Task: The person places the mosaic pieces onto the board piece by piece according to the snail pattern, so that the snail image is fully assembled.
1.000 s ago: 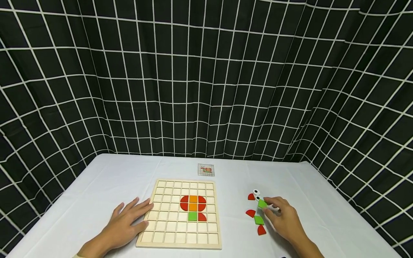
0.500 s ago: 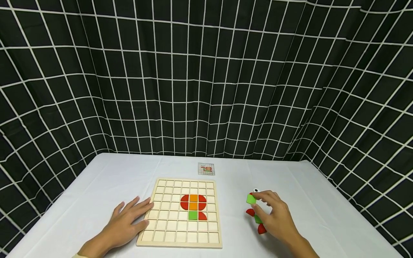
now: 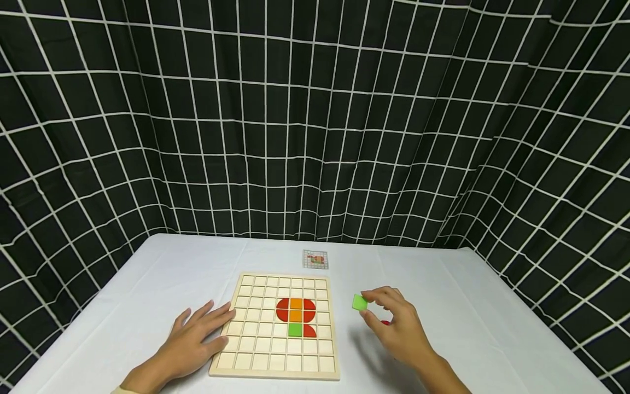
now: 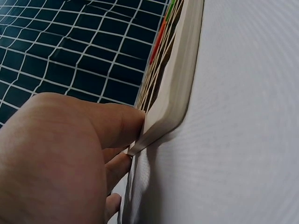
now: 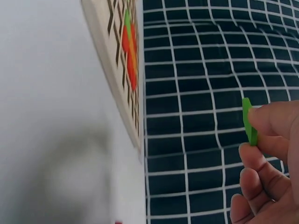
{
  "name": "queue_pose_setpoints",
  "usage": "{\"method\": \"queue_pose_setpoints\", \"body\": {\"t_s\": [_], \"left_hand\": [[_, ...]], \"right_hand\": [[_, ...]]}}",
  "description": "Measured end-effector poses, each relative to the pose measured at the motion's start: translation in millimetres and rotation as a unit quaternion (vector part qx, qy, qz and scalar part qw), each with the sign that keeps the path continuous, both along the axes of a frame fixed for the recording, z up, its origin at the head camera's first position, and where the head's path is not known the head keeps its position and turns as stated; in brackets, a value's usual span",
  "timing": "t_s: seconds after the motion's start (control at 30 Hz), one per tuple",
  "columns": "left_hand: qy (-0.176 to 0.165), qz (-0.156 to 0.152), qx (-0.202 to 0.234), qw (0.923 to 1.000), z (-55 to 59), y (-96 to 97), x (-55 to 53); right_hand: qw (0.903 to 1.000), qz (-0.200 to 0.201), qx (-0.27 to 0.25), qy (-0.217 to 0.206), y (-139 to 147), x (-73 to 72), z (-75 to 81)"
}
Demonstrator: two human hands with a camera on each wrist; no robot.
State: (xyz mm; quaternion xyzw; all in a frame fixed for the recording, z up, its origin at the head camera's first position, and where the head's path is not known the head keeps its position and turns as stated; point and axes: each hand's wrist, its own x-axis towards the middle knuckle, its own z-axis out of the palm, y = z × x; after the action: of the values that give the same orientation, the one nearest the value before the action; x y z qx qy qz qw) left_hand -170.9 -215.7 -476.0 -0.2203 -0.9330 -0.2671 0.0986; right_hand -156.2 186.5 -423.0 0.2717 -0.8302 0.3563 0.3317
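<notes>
A green square tile [image 3: 360, 302] is pinched between the thumb and fingers of my right hand [image 3: 398, 325], held above the tablecloth to the right of the wooden grid board [image 3: 246, 345]. The right wrist view shows this tile [image 5: 249, 122] edge-on. My left hand [image 3: 189, 342] rests at the board's left edge, fingers spread, with fingertips and thumb touching the frame. Set in the board's cells are red quarter-round tiles [image 3: 283, 310], orange square tiles [image 3: 296, 316] and one green square tile [image 3: 295, 329]; another red quarter-round lies beside the green one.
A small pattern card [image 3: 315, 259] lies behind the board on the white tablecloth [image 3: 197, 262]. A bit of red tile [image 3: 386, 323] peeks out behind my right hand, which hides the other loose pieces. A black gridded curtain [image 3: 275, 137] rises behind the table.
My right hand has lifted the green square tile from the loose pieces and carried it left towards the board. The left hand has stayed at the board's edge.
</notes>
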Motion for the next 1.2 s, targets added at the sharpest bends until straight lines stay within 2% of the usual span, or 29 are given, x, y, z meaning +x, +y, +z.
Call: {"method": "queue_pose_setpoints", "body": {"t_s": [0.27,0.43,0.97,1.2], "left_hand": [[-0.005,0.001,-0.002,1.0,0.0,-0.3,0.1],[-0.008,0.001,-0.002,1.0,0.3,0.0,0.3],[-0.008,0.0,0.004,1.0,0.9,-1.3,-0.6],[-0.004,0.0,0.006,1.0,1.1,-1.4,0.2]], "right_hand": [[0.9995,0.031,-0.001,0.01,-27,-4.6,3.6],[0.9991,0.042,-0.003,-0.002,-41,-7.8,2.9],[0.994,0.083,-0.016,-0.07,-83,-12.4,-0.4],[0.9892,0.098,-0.002,-0.109,-100,-13.0,-2.7]]}}
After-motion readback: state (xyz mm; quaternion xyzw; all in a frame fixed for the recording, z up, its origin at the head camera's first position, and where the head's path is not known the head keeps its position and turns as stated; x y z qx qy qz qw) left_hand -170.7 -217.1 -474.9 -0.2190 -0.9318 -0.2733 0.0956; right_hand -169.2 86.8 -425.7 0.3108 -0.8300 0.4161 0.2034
